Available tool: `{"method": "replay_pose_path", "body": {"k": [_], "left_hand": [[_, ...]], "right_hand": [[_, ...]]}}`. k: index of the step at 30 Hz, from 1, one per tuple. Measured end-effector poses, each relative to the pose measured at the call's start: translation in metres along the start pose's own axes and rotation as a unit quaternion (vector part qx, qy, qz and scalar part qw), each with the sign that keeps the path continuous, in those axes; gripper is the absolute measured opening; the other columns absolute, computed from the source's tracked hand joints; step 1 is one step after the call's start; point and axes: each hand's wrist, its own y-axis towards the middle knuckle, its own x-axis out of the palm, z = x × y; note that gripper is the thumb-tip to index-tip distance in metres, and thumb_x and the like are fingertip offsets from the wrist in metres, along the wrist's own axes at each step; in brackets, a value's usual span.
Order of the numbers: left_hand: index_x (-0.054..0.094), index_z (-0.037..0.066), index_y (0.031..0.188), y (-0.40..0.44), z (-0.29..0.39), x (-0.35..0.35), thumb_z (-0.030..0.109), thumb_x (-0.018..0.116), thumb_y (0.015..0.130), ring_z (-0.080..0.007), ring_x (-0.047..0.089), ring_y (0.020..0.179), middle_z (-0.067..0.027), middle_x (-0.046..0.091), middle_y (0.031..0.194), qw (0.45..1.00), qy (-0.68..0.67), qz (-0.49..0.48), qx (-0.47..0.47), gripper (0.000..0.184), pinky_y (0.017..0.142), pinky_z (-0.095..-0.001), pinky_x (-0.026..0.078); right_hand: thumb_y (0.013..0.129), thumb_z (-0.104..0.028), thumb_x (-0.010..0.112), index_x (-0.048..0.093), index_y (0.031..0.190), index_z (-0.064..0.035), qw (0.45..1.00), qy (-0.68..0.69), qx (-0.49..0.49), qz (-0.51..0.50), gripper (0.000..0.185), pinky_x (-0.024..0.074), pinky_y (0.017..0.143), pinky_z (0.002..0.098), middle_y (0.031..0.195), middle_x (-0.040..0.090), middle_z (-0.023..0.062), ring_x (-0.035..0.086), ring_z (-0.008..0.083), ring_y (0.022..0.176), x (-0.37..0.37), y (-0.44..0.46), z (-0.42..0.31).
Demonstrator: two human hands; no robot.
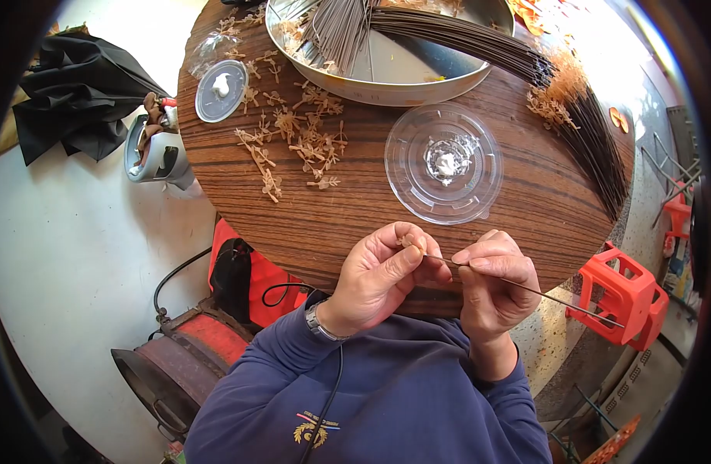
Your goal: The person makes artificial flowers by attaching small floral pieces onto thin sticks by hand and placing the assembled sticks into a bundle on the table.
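Over the near edge of the wooden table, my left hand point(385, 269) pinches a small beige plastic sprig point(409, 242) at the tip of a thin brown stem. My right hand point(496, 284) grips that stem point(558, 298) between thumb and fingers, and its free end points down to the right. Just beyond my hands lies a clear round lid point(402, 166) with a dab of white paste point(446, 163) at its middle. Loose beige sprigs point(287, 124) are scattered on the table to the left.
A metal tray point(355, 87) holding brown stems stands at the back. A bundle of stems with sprigs point(595, 147) lies at the right. A smaller lid with white paste point(208, 99) is at the left. Red stools point(618, 294) stand right of the table.
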Motion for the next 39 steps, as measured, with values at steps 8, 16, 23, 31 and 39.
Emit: {"method": "replay_pose_path", "body": {"k": [8, 16, 23, 31, 39], "left_hand": [[0.056, 0.001, 0.108, -0.004, -0.009, 0.004, 0.006, 0.056, 0.103, -0.0202, 0.067, 0.097, -0.0114, 0.064, 0.103, 0.991, 0.084, 0.032, 0.1, 0.008, 0.089, -0.0398, 0.059], [0.055, -0.002, 0.107, -0.005, -0.015, 0.004, 0.003, 0.055, 0.102, -0.0194, 0.069, 0.092, -0.0129, 0.064, 0.1, 0.981, 0.125, 0.049, 0.14, 0.007, 0.085, -0.0382, 0.062], [0.055, -0.002, 0.107, -0.007, -0.015, 0.005, 0.002, 0.056, 0.101, -0.0194, 0.069, 0.092, -0.0126, 0.064, 0.101, 0.978, 0.145, 0.061, 0.138, 0.007, 0.083, -0.0376, 0.062], [0.055, 0.003, 0.107, -0.002, -0.014, 0.008, 0.006, 0.056, 0.102, -0.0191, 0.066, 0.09, -0.0108, 0.064, 0.098, 0.972, 0.17, 0.077, 0.146, 0.006, 0.087, -0.0416, 0.059], [0.056, 0.002, 0.104, -0.003, -0.009, 0.01, 0.005, 0.055, 0.101, -0.0204, 0.067, 0.089, -0.0105, 0.063, 0.097, 0.975, 0.171, 0.056, 0.128, 0.004, 0.085, -0.0421, 0.06]], "right_hand": [[0.079, 0.014, 0.072, 0.063, 0.1, -0.0073, 0.997, -0.067, -0.04, -0.015, 0.031, 0.0419, 0.061, 0.0267, 0.084, 0.071, 0.0084, 0.064, 0.014, 0.067, -0.003, 0.002, 0.0], [0.079, 0.014, 0.072, 0.062, 0.099, -0.0082, 0.997, -0.069, -0.024, -0.008, 0.032, 0.0402, 0.06, 0.0277, 0.08, 0.07, 0.0066, 0.058, 0.0123, 0.061, -0.002, -0.002, 0.001], [0.08, 0.014, 0.072, 0.061, 0.099, -0.0078, 0.996, -0.077, -0.024, -0.021, 0.031, 0.0405, 0.06, 0.0282, 0.079, 0.07, 0.0064, 0.058, 0.0129, 0.062, -0.002, -0.002, 0.001], [0.082, 0.011, 0.071, 0.065, 0.092, 0.0028, 0.989, -0.017, 0.144, 0.031, 0.014, 0.0499, 0.063, 0.0281, 0.083, 0.068, 0.0107, 0.063, 0.017, 0.071, -0.013, -0.005, -0.014], [0.082, -0.019, 0.081, 0.069, 0.092, -0.0174, 0.864, -0.473, -0.174, 0.014, 0.016, 0.0385, 0.087, 0.0359, 0.089, 0.068, 0.0, 0.056, 0.0157, 0.079, -0.044, 0.002, -0.069]]}}
